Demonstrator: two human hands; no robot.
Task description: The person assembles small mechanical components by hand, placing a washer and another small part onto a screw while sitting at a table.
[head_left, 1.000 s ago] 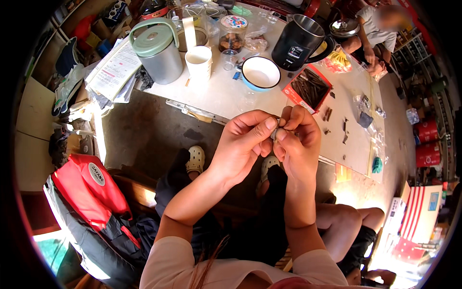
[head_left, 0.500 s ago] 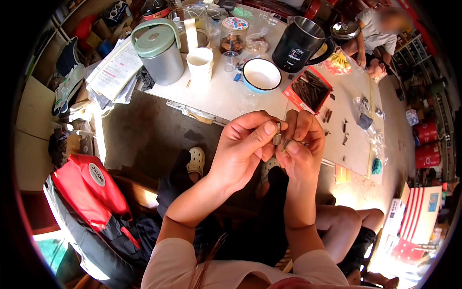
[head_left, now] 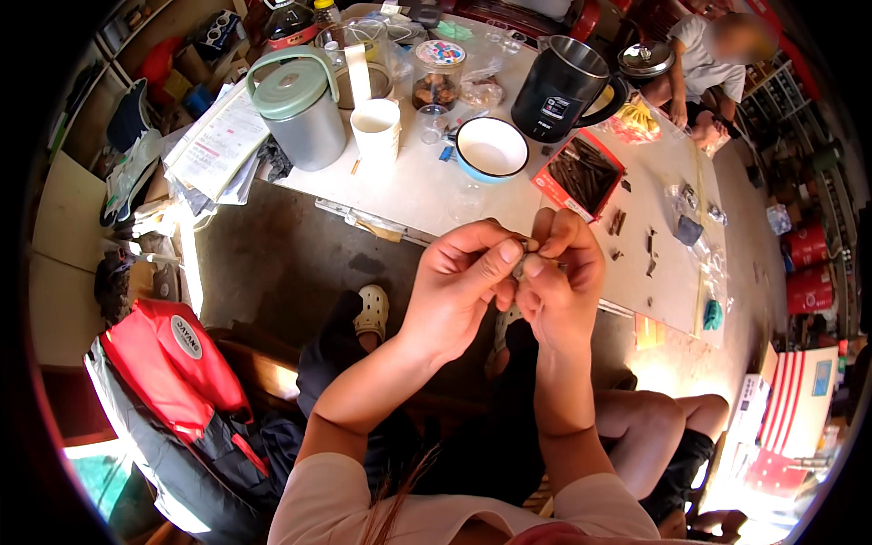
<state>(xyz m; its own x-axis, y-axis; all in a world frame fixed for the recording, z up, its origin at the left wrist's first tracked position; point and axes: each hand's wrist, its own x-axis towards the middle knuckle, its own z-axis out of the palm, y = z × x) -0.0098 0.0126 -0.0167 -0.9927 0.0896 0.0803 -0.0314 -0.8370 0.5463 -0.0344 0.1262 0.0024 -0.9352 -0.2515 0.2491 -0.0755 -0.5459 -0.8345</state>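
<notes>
Both my hands meet above the near edge of the table, fingertips touching. My left hand [head_left: 451,295] is closed, its thumb and forefinger pinching a small greyish metal piece [head_left: 520,269]. Opposite it, my right hand [head_left: 565,277] is also closed, thumb and fingers pressed against the same spot. Fingers cover most of what is held, so its full shape and whether there is a second piece cannot be made out. Just beyond the hands stands a red open box [head_left: 555,192] filled with slender dark brown pieces [head_left: 586,168]. Several similar dark pieces [head_left: 651,262] lie loose on the table to its right.
On the table [head_left: 413,195] stand a white-and-blue bowl [head_left: 491,150], a black kettle [head_left: 554,95], a paper cup [head_left: 376,132], a grey lidded jug [head_left: 304,123] and a snack jar [head_left: 436,82]. A red-and-black jacket [head_left: 173,354] hangs at left. Another person [head_left: 713,68] sits far right.
My fingertips have come closer together, and my right thumb has moved up against the left. The metal piece, plainer to see before, is now mostly covered.
</notes>
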